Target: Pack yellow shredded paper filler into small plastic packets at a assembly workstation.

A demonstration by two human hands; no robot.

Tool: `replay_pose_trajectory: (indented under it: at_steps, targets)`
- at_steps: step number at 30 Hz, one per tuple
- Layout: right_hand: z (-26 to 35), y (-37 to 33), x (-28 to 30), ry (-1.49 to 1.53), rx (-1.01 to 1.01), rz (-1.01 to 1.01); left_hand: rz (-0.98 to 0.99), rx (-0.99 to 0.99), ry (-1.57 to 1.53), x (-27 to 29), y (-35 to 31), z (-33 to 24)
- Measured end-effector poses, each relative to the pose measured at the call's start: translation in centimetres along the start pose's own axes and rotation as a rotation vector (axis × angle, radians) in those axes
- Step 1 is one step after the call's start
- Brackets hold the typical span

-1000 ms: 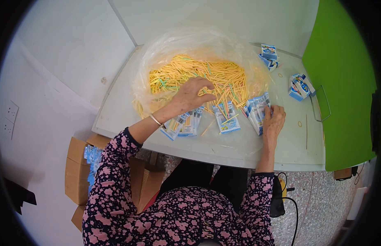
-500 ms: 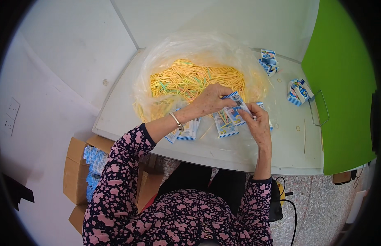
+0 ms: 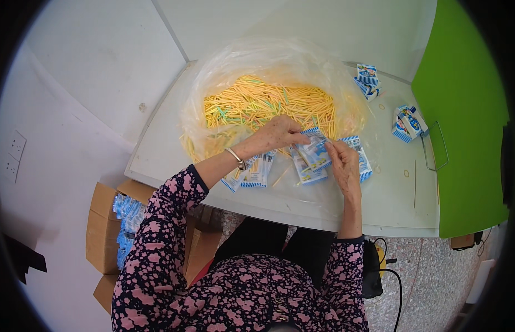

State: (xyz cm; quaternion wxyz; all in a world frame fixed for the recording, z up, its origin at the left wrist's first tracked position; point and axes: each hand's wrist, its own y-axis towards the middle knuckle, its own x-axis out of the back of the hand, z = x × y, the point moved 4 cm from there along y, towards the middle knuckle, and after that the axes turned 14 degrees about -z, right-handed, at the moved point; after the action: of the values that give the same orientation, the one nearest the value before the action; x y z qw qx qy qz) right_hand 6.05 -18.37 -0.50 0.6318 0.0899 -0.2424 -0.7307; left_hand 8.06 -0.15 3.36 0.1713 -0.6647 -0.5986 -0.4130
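My left hand (image 3: 279, 134) and my right hand (image 3: 344, 165) both grip a small blue-and-white plastic packet (image 3: 315, 150), the left at its upper left side and the right at its right side. Right under it lies another packet (image 3: 312, 176) with thin sticks in it. A further packet (image 3: 361, 160) rests beside my right hand. Near my left wrist are packets with sticks showing through (image 3: 259, 169). Behind my hands, a big clear plastic bag (image 3: 268, 52) lies open, full of thin yellow, orange and green sticks (image 3: 268, 99).
Bundled packets (image 3: 368, 83) and a second bundle (image 3: 406, 124) lie at the right, by a wire stand (image 3: 437, 146) and a green panel (image 3: 462, 127). Rubber bands and a loose stick (image 3: 415, 182) dot the table (image 3: 379, 213). A cardboard box (image 3: 101, 229) of packets stands below left.
My right hand has shifted slightly down and left along the packet. The packet has lowered a little and now lies flatter over the one beneath; my left hand has moved slightly.
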Motion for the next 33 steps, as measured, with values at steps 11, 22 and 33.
replay_pose_trajectory:
  at_steps: [11,22,33]
  targets:
    - [0.5,0.4,1.2,0.131,-0.101,-0.075,-0.369,-0.265,0.047,1.4,0.5,-0.9]
    - [-0.8,-0.8,-1.2,0.056,-0.207,0.218,-0.192,-0.218,-0.006,0.0,-1.6,-1.4]
    - [-1.0,-2.3,-2.2,-0.083,-0.031,0.413,0.010,-0.077,-0.349,0.4,2.0,1.8]
